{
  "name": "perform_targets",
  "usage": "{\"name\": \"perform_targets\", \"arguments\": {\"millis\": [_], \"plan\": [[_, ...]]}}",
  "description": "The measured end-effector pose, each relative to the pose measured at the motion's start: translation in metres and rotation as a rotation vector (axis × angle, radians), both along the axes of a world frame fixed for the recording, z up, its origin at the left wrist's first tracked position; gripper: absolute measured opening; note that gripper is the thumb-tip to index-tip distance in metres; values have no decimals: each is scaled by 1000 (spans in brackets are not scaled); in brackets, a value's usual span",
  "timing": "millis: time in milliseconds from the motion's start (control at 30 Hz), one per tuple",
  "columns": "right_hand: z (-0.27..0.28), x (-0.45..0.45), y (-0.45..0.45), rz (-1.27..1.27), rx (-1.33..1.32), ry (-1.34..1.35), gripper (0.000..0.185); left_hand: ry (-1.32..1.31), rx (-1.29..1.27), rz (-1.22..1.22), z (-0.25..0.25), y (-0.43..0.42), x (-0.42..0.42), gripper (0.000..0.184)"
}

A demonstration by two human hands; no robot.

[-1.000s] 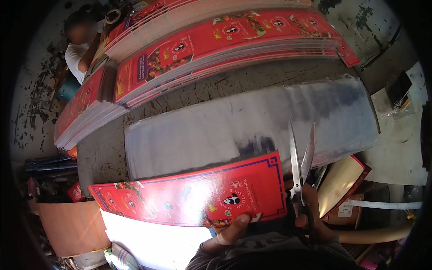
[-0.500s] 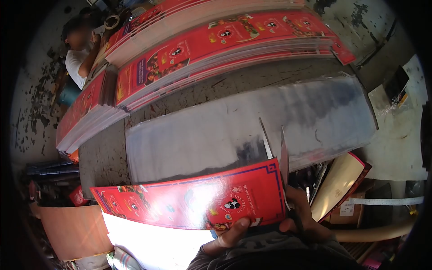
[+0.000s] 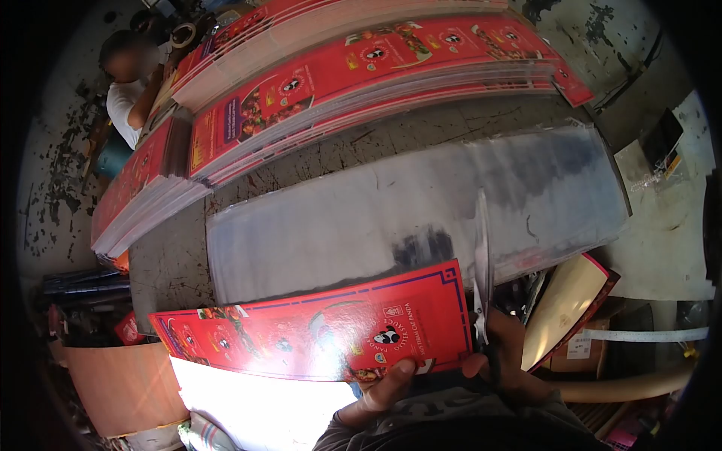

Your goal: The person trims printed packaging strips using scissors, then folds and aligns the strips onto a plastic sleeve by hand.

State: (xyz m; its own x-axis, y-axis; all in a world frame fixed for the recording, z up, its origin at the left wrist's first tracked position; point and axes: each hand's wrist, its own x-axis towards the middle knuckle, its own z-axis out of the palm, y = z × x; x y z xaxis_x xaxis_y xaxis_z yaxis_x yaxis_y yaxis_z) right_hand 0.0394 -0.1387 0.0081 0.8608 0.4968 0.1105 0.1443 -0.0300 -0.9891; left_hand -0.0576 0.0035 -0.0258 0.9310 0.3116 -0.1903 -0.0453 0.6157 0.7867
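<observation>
Red printed card (image 3: 301, 328) is at the near edge of the desk (image 3: 169, 252), pinched by the left hand (image 3: 385, 386), seemingly for steadiness beside scissors (image 3: 482, 263) the right hand (image 3: 511, 359) curls around.

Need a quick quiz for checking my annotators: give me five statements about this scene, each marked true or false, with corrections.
1. The right hand holds the scissors. True.
2. The scissors are spread wide open. False: they look closed or nearly so.
3. The left hand holds the red printed sheet by its far edge. False: it holds the near edge.
4. The cloudy plastic lies between the person's hands and the long stack of red prints. True.
5. The other person wears a black top. False: it is white.
</observation>
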Motion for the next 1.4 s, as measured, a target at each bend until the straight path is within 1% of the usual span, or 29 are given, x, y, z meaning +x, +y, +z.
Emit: {"name": "perform_targets", "arguments": {"millis": [33, 67, 167, 267, 300, 333, 367, 433, 467, 500, 567, 600, 633, 700, 733, 800, 833, 900, 933, 1000, 1033, 1100, 1133, 1200, 1233, 1300, 1367, 1400], "plan": [[4, 1, 1, 0, -1, 1, 62, 2, 6, 10, -3, 0, -2, 52], [9, 2, 2, -18, 117, 193, 66, 8, 10, 19, -4, 1, -4, 52], [10, 7, -3, 23, 265, 411, 69, 30, 20, 12, 2, 2, -2, 52], [11, 8, -9, 68, 260, 395, 65, 70, 6, -2, 20, 1, 10, 51], [12, 8, -11, 90, 252, 397, 64, 99, 34, -63, 25, 1, 13, 50], [12, 8, -11, 38, 230, 362, 65, 127, 61, -124, 27, 2, 15, 49], [13, 7, -10, -13, 209, 327, 67, 129, 59, -111, 27, 1, 16, 49], [26, 8, -11, -129, 240, 359, 61, 66, 58, -207, 26, -3, 18, 23], [26, 10, -19, -146, 177, 336, 59, 76, 83, -248, 25, -4, 19, 21], [25, 15, -30, -163, 116, 310, 58, 73, 79, -235, 22, -6, 19, 21], [39, 27, -45, -236, -107, 240, 58, 49, 50, -386, 15, -9, 19, 21], [36, 34, -52, -269, -179, 66, 60, 9, 102, -368, 17, -10, 22, 22], [34, 42, -60, -276, -216, -122, 61, 5, 103, -365, 15, -11, 22, 22], [45, 53, -70, -342, -504, -376, 60, -13, 90, -420, 7, -13, 21, 32], [46, 57, -65, -340, -501, -381, 60, -16, 93, -416, 3, -15, 20, 32], [47, 64, -55, -565, -527, -367, 59, -101, -91, -350, -6, -20, 18, 32], [48, 67, -55, -560, -523, -373, 59, -107, -89, -344, -10, -21, 19, 32], [51, 76, -55, -445, -766, -622, 55, -115, 39, -373, -15, -21, 23, 32], [54, 79, -54, -441, -762, -630, 55, -121, 41, -366, -15, -21, 24, 32], [61, 83, -53, -313, -739, -709, 48, 22, -17, -366, -13, -23, 27, 21], [63, 86, -51, -312, -740, -710, 48, 21, -18, -365, -14, -23, 27, 21], [67, 91, -42, -311, -844, -882, 42, 30, -34, -377, -17, -24, 27, 21], [67, 94, -38, -314, -846, -883, 42, 28, -34, -381, -19, -24, 28, 21], [64, 99, -30, -430, -924, -971, 36, 35, -31, -395, -21, -24, 28, 24], [66, 99, -25, -433, -925, -969, 36, 35, -30, -399, -19, -22, 29, 24], [72, 94, -12, -510, -969, -1090, 31, 21, 70, -459, -16, -17, 32, 27], [78, 78, 2, -278, -686, -836, 28, 14, 93, -456, -22, -18, 32, 28], [82, 72, 8, -44, -602, -728, 32, 4, 121, -452, -24, -18, 31, 30]]}}
